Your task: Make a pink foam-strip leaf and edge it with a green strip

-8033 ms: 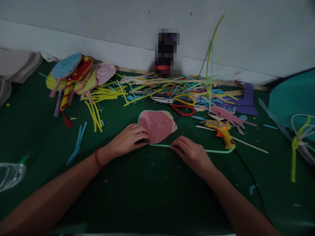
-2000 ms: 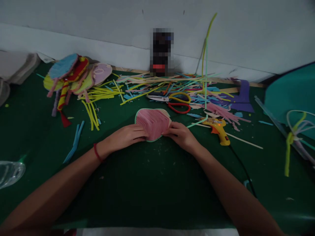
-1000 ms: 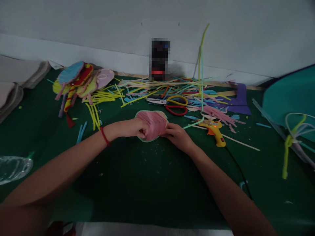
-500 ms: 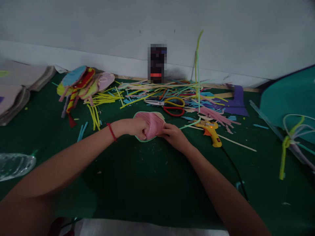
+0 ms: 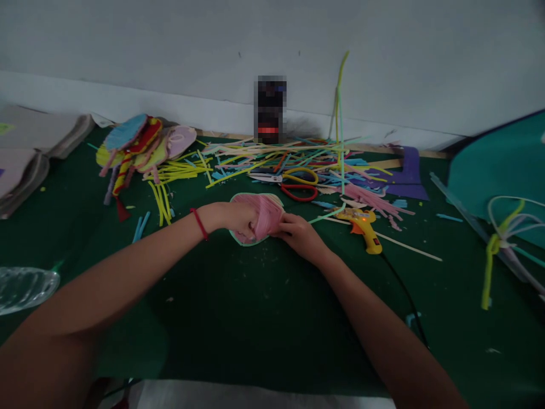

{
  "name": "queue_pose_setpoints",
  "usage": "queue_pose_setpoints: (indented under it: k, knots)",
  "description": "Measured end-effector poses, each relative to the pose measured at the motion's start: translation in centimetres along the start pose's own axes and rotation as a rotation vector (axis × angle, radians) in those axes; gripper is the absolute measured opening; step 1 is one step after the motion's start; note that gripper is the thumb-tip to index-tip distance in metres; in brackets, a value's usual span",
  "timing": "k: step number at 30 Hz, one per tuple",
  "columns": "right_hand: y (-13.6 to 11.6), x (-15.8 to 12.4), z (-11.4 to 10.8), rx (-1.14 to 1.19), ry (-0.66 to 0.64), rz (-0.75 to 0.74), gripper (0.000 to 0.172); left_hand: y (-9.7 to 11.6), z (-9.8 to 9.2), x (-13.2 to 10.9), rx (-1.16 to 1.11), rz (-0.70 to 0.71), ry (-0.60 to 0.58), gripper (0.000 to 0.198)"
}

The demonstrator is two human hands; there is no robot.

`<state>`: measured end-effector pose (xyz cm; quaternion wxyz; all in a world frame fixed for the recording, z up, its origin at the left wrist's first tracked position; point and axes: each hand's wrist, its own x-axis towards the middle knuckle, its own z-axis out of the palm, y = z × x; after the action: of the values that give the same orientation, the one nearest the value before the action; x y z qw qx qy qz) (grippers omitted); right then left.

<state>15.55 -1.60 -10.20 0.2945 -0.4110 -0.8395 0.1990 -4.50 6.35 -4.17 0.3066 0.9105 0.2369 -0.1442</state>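
Observation:
A rounded pink piece (image 5: 269, 215) with a pale green edging lies between my hands near the middle of the table. My left hand (image 5: 243, 220) rests on its left part with curled fingers, gripping it. At the piece's right edge, my right hand (image 5: 298, 232) pinches the rim. A pale green strip (image 5: 326, 216) runs from beside my right fingers toward a yellow glue gun (image 5: 367, 227), whose small orange light shows.
Scissors (image 5: 293, 183) with red and yellow handles lie behind the piece, before a heap of coloured strips (image 5: 272, 156). Fan-shaped crafts (image 5: 140, 142) are at left, a plastic bottle (image 5: 29, 288) at the left edge. A pixelated dark object (image 5: 271, 111) stands by the wall.
The whole view has shifted very slightly. My left wrist and its red band have moved a little, while both hands keep their hold on the pink piece.

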Motion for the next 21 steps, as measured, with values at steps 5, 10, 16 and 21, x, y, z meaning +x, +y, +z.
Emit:
queue_pose_setpoints:
  k: [5, 10, 16, 21]
  knots:
    - [0.0, 0.0, 0.0, 0.002, 0.0, 0.001, 0.013, 0.5, -0.3, -0.1, -0.012, -0.02, -0.003, 0.015]
    - [0.0, 0.0, 0.0, 0.008, 0.001, 0.004, 0.014, 0.8, -0.4, -0.2, 0.045, -0.023, -0.012, 0.011]
    - [0.0, 0.0, 0.0, 0.002, 0.002, -0.003, 0.013, 0.8, -0.7, -0.1, 0.034, -0.04, -0.064, 0.019]
    - [0.0, 0.0, 0.0, -0.005, 0.004, 0.002, 0.015, 1.4, -0.6, 0.1, 0.104, -0.136, -0.015, 0.019]
